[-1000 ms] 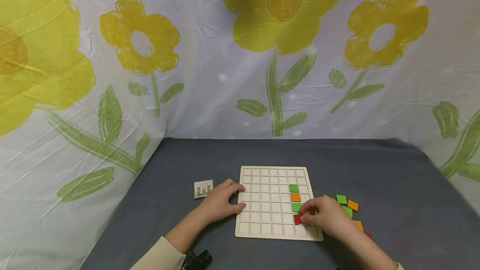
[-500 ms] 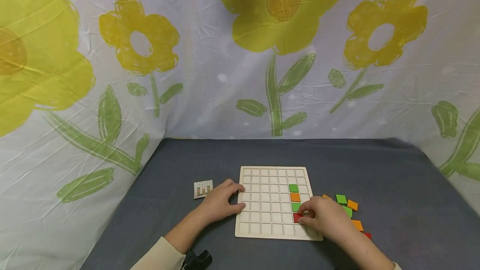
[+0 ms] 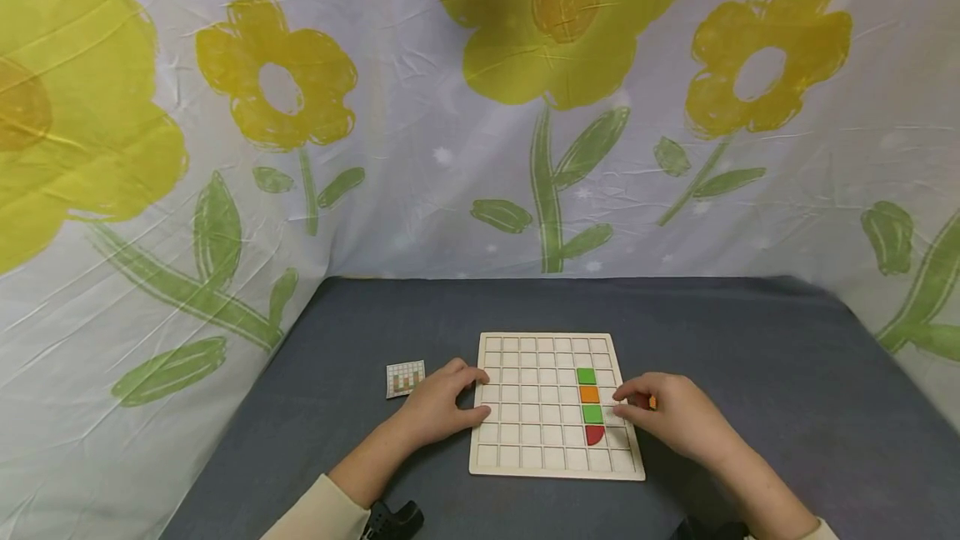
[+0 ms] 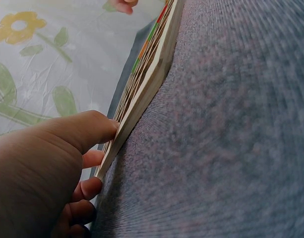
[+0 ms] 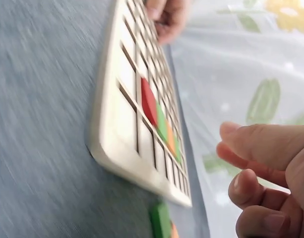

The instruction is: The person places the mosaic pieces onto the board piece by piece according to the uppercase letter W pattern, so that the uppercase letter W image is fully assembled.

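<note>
The square wooden grid board [image 3: 530, 433] lies on the dark cloth in the head view. My left hand [image 3: 444, 403] rests at its left edge, thumb and index fingertips touching the rim; the left wrist view shows the thumb [image 4: 99, 128] on that edge. One column holds a green tile [image 3: 587, 376], an orange tile [image 3: 589, 394], a second green tile [image 3: 592, 414] and a red quarter-round tile [image 3: 595, 436]. Over the board's right edge hovers my right hand [image 3: 675, 411], fingers loosely bent; nothing is between them in the right wrist view.
A small pattern card [image 3: 406, 378] lies left of the board, partly behind the left hand. Right of the board, a loose green tile [image 5: 160, 220] shows in the right wrist view with an orange one behind it. A flowered curtain [image 3: 420, 215] hangs behind the table.
My right hand has let go of the red tile, now lying in its cell, and moved up and right, covering the loose tiles in the head view. The left hand stays put.
</note>
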Demonstrator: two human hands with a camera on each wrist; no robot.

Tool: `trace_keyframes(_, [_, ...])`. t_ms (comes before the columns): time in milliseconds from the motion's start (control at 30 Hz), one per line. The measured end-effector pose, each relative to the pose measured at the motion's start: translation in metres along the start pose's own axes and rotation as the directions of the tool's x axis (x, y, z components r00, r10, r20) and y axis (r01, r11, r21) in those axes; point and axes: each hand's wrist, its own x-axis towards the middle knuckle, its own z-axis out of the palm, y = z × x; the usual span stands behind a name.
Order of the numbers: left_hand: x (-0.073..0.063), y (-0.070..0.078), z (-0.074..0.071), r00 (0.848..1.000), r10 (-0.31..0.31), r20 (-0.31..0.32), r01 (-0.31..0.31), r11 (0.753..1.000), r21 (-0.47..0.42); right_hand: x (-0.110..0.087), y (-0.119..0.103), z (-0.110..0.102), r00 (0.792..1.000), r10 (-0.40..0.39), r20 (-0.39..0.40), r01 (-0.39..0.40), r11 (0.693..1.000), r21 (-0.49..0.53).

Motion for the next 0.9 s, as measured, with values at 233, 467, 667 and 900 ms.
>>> trace_keyframes(233, [0.0, -0.001, 0.0, 1.0, -0.004, 0.004, 0.004, 1.0, 0.012, 0.001, 0.019, -0.026, 0.993, 0.116, -0.024, -0.115, 0.992, 0.041])
trace_keyframes(467, [0.0, 0.001, 0.0, 1.0, -0.008, 0.001, 0.008, 1.0, 0.014, 0.001, 0.045, -0.036, 0.984, 0.174, -0.037, -0.173, 0.985, 0.025])
trace_keyframes(667, [0.0, 0.001, 0.0, 1.0, -0.003, -0.002, 0.003, 1.0, 0.017, 0.002, 0.065, -0.035, 0.977, 0.211, -0.019, -0.212, 0.977, -0.003])
trace_keyframes(900, [0.0, 0.0, 0.0, 1.0, 0.002, -0.006, -0.002, 1.0, 0.018, 0.004, 0.078, -0.039, 0.957, 0.288, 0.027, -0.286, 0.956, -0.065])
